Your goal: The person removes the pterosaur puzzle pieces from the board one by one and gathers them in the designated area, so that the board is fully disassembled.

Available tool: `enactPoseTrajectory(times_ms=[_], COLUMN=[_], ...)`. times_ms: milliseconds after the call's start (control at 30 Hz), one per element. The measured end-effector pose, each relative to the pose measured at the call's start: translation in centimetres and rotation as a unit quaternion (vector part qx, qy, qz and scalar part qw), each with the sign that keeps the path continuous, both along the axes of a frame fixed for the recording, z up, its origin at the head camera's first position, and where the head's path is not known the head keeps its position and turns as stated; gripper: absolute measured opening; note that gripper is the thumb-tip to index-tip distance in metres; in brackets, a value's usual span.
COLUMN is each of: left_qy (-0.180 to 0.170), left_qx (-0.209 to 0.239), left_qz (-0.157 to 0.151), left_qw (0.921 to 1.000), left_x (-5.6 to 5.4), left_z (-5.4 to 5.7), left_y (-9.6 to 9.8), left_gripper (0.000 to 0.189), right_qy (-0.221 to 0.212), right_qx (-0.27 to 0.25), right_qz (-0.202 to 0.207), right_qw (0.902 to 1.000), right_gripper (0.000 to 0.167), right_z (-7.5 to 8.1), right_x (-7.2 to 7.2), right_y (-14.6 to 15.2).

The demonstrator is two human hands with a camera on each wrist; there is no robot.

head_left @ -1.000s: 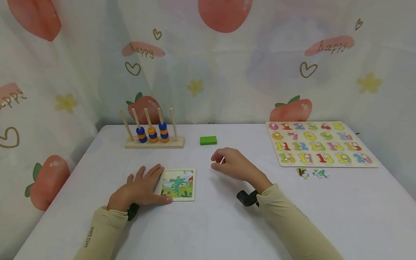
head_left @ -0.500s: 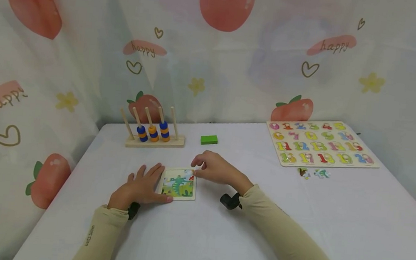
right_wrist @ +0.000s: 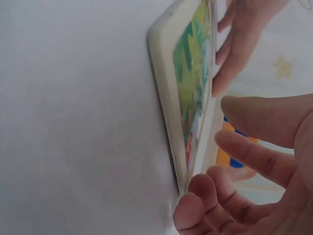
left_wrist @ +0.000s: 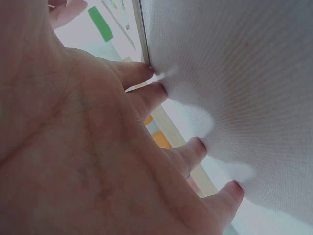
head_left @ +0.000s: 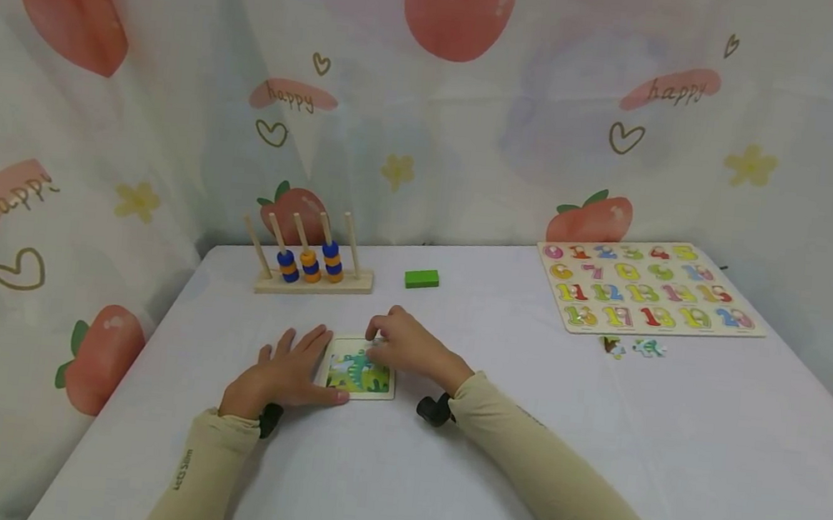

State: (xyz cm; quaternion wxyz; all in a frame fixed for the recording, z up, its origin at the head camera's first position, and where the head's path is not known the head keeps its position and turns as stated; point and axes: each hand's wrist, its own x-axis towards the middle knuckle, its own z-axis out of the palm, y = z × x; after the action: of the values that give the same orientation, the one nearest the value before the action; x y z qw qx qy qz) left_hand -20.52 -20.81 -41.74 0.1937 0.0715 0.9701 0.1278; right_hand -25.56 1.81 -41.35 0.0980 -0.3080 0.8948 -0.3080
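A small square dinosaur jigsaw puzzle (head_left: 358,376) in a pale wooden frame lies flat on the white table. My left hand (head_left: 285,375) is spread along its left side, thumb at the bottom edge and forefinger by the top left corner. In the left wrist view, the fingertips (left_wrist: 195,147) of the left hand press on the tabletop. Over the puzzle's upper right part hovers my right hand (head_left: 408,345), hiding that corner. In the right wrist view, its thumb (right_wrist: 259,115) and forefinger stand apart, and I see nothing between them.
Behind the puzzle stand a wooden peg abacus (head_left: 316,282) with blue and orange rings and a green block (head_left: 421,278). At the right lies a number puzzle board (head_left: 655,290). Two loose jigsaw pieces (head_left: 649,348) lie by its front edge. A printed curtain (head_left: 470,173) backs the table.
My right hand has moved left from beside the puzzle to over its upper right part. The left hand has stayed at the puzzle's left side.
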Motion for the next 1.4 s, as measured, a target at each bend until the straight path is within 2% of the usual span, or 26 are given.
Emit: enactPoseTrajectory(times_ms=[300,633,933,1200,1400], left_qy=[-0.001,-0.001,-0.002,0.000,-0.002], left_qx=[0.000,-0.003,-0.001,0.004,0.006], left_qz=[-0.002,0.003,0.006,-0.006,0.000], left_qw=[1.0000,1.0000,1.0000,1.0000,1.0000], left_x=[0.0,0.1,0.2,0.2,0.4], left_z=[0.2,0.3,0.3,0.4,0.6], left_y=[0.2,0.2,0.3,0.1,0.2], left_gripper=[0.119,0.119,0.119,0.118,0.118], right_qy=[0.020,0.006,-0.009,0.009,-0.009], right_qx=[0.027,0.026,0.027,0.030,-0.021], right_qz=[-0.033,-0.004,0.007,0.008,-0.009], right_qw=[0.9989,0.9996,0.9996,0.9995,0.9997], right_gripper=[0.016,0.007,0.008,0.011,0.017], right_z=[-0.6,-0.4,-0.3,-0.4,-0.4], right_x=[0.4,0.0,-0.1,0.0,-0.3], right_y=[-0.7,0.1,0.3,0.3,0.6])
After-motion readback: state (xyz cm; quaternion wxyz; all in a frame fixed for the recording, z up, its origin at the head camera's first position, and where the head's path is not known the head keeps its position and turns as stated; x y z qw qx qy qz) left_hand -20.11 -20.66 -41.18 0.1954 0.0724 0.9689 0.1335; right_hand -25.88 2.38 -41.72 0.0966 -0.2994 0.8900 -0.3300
